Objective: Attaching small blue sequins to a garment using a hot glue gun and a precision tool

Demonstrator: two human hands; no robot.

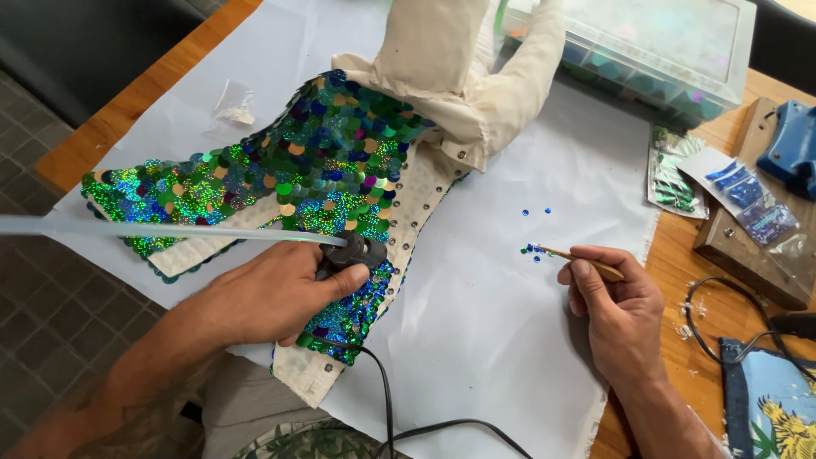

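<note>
A person's two bare hands work over a wooden bench (127, 106) covered with a large sheet of white paper (510, 280). The left hand (268, 293) is closed around a dark glue gun (353, 253), from whose back a long clear glue stick (153, 229) runs to the left. A black cord (387, 399) trails from the gun toward the viewer. The gun and hand rest on a cream fabric garment (425, 183) partly covered in shiny green, blue and gold sequins (331, 161), lying across the middle of the paper, with plain cream sleeves bunched at the top.

The right hand (620, 310) lies on the paper well to the right of the garment, fingers pinched on a thin wooden stick (586, 262). The stick's tip touches a small cluster of loose blue and green sequins (534, 250); a few more lie just above.

At the top right sits a clear plastic compartment box (680, 51) of sequins. Beside the paper's right edge lie small clear packets of blue and green sequins (731, 191), some on a wooden block (748, 255). A blue plastic tool (790, 144) sits at the far right.
</note>
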